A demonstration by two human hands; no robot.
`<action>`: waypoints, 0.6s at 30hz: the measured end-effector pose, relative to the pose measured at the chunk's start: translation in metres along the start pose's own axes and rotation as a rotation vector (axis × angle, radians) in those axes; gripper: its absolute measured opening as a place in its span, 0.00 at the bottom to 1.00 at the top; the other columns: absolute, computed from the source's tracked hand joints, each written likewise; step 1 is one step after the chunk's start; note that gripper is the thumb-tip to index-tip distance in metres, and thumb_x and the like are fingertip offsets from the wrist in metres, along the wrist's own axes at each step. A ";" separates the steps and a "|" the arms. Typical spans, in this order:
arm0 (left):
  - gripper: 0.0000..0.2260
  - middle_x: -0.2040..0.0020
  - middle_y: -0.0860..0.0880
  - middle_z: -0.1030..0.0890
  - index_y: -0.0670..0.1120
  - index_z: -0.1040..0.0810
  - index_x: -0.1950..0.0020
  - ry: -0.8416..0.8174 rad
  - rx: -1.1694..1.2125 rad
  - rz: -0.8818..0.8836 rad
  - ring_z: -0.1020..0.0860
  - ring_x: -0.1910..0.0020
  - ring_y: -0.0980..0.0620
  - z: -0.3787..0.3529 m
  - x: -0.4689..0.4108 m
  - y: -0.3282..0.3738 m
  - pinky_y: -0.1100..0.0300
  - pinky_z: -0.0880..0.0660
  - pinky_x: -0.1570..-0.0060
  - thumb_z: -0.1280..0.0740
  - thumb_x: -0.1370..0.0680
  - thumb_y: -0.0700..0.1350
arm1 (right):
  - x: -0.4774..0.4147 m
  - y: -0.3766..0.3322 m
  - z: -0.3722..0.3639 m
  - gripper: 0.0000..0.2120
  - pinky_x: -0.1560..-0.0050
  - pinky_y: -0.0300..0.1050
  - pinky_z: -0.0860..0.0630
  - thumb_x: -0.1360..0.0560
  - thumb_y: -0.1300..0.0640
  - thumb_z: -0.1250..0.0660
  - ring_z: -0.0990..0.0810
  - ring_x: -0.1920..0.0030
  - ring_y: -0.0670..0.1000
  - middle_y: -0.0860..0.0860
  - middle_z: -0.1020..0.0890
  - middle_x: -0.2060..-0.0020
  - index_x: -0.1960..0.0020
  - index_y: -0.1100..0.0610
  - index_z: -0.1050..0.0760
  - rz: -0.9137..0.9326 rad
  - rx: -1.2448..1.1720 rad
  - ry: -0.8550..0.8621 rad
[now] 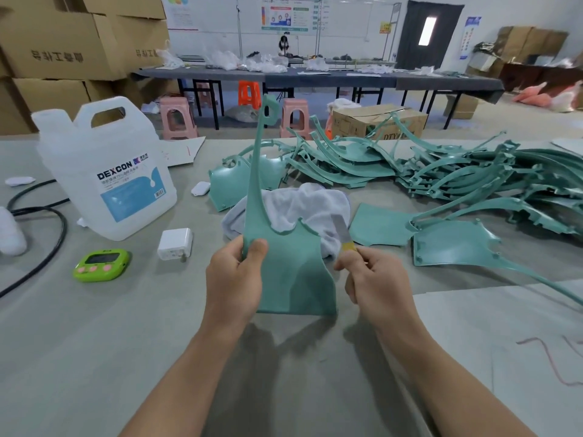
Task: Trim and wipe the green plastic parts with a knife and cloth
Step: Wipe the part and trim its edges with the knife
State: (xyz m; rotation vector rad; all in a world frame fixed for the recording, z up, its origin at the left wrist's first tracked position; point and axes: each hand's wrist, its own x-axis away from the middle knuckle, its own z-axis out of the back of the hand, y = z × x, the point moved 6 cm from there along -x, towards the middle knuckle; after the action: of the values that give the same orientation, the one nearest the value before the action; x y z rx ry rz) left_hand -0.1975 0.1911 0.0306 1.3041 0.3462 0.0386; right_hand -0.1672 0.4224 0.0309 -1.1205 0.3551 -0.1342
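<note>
Head view: at a grey table [94, 357], the left hand [235, 279] grips a green plastic part [290, 279] upright by its left edge, while the right hand [375, 279] pinches a small knife [342, 231] at its right edge. Just behind lies a white cloth [303, 206]; more green parts [441, 171] are heaped far right.

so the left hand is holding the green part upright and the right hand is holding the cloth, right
Not quite. In the head view the right hand grips the knife, not the cloth, which lies on the table behind the green part. The left hand does hold it upright.
</note>
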 end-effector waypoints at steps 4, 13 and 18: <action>0.22 0.71 0.52 0.25 0.38 0.24 0.61 -0.137 -0.076 0.115 0.26 0.71 0.53 -0.007 -0.003 -0.011 0.53 0.28 0.64 0.36 0.18 0.56 | -0.001 -0.041 0.001 0.15 0.69 0.44 0.33 0.25 0.42 0.38 0.32 0.72 0.47 0.52 0.24 0.72 0.58 0.51 0.20 0.251 0.059 -0.034; 0.15 0.56 0.42 0.13 0.45 0.11 0.57 -0.687 0.111 0.483 0.14 0.63 0.48 -0.010 0.016 -0.014 0.60 0.20 0.67 0.32 0.19 0.52 | -0.053 -0.070 0.013 0.12 0.71 0.43 0.37 0.25 0.49 0.29 0.36 0.73 0.48 0.58 0.25 0.71 0.56 0.59 0.16 0.450 0.254 -0.146; 0.13 0.55 0.43 0.13 0.45 0.11 0.56 -0.764 0.079 0.493 0.14 0.62 0.49 -0.014 0.020 -0.012 0.60 0.20 0.65 0.31 0.20 0.52 | -0.063 -0.067 0.010 0.11 0.63 0.49 0.29 0.24 0.56 0.28 0.30 0.67 0.55 0.55 0.26 0.72 0.62 0.61 0.22 0.622 0.544 -0.026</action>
State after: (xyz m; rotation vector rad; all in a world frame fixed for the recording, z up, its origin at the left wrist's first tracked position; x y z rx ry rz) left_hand -0.1846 0.2051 0.0112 1.3561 -0.6323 -0.0592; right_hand -0.2180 0.4196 0.1080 -0.4403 0.5867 0.3191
